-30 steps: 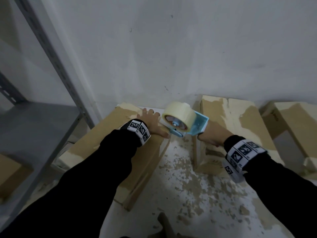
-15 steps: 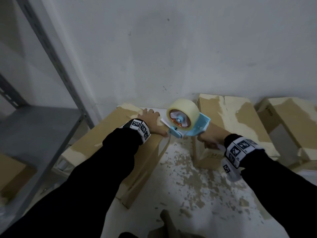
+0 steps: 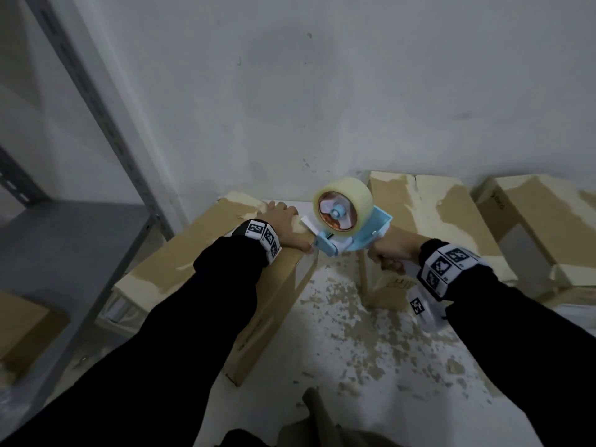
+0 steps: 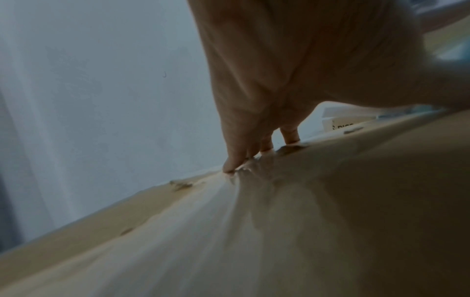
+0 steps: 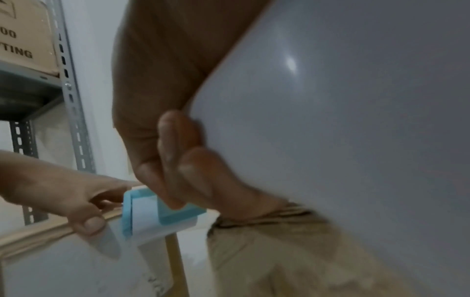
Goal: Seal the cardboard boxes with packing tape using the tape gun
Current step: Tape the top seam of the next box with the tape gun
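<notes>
My left hand (image 3: 284,224) lies flat on the top of the left cardboard box (image 3: 206,266), near its far right corner. Its fingers (image 4: 254,144) press straight down on the taped top (image 4: 216,231), and its thumb (image 5: 89,225) sits at the box's edge. My right hand (image 3: 391,250) grips the handle of the light blue tape gun (image 3: 366,235), which carries a pale tape roll (image 3: 342,208). The gun's mouth (image 5: 142,217) sits right beside the left thumb, where a short clear strip of tape (image 5: 109,243) hangs down the box's side.
A second box (image 3: 429,217) stands just behind my right hand, with a third (image 3: 535,217) further right. A grey metal shelf (image 3: 64,243) and its slotted post (image 3: 106,101) stand at the left. The wall is close behind. Tape scraps litter the floor (image 3: 371,337).
The tape gun has tipped, so the roll's side faces me more. Its mouth stays at the box's edge by my left thumb. My left hand has stayed on the box.
</notes>
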